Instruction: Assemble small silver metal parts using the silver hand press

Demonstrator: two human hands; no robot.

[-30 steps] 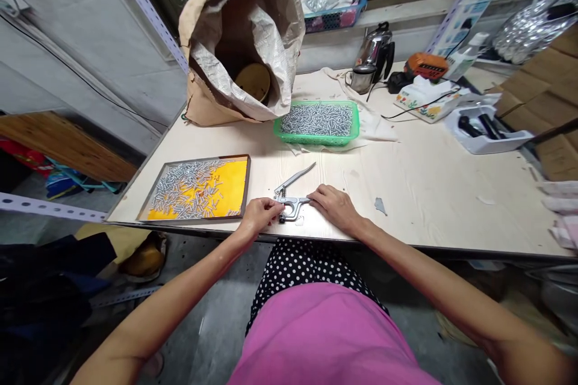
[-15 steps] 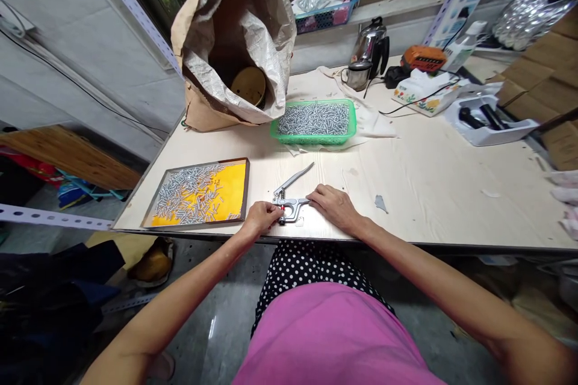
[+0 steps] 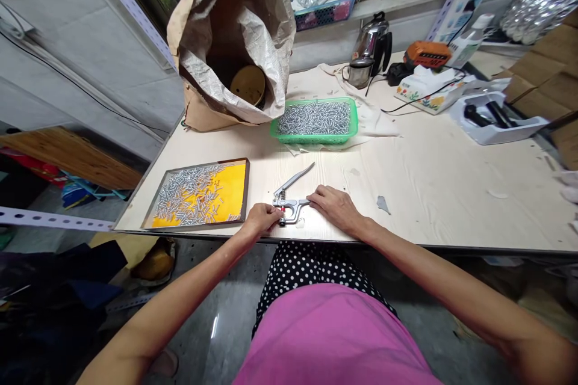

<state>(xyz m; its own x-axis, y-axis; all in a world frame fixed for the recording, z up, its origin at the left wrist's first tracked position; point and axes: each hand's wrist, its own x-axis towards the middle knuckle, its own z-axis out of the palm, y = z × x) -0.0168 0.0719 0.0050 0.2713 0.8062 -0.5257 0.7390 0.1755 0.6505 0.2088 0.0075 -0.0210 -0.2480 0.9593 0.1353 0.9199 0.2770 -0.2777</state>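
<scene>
A small metal press tool with a raised lever handle lies near the front edge of the pale wooden table. My left hand is pinched at the tool's head, where a red spot shows. My right hand rests on the tool's lower handle, fingers curled over it. To the left lies a yellow-bottomed tray strewn with several small metal pins. Farther back stands a green basket full of the same pins.
A big open paper sack with a yellow bowl inside stands at the back left. A kettle, an orange device, a tissue box and a white tray sit at the back right. Cardboard boxes line the right edge.
Both hands stay on the tool in nearly the same pose. Only the camera has shifted slightly.
</scene>
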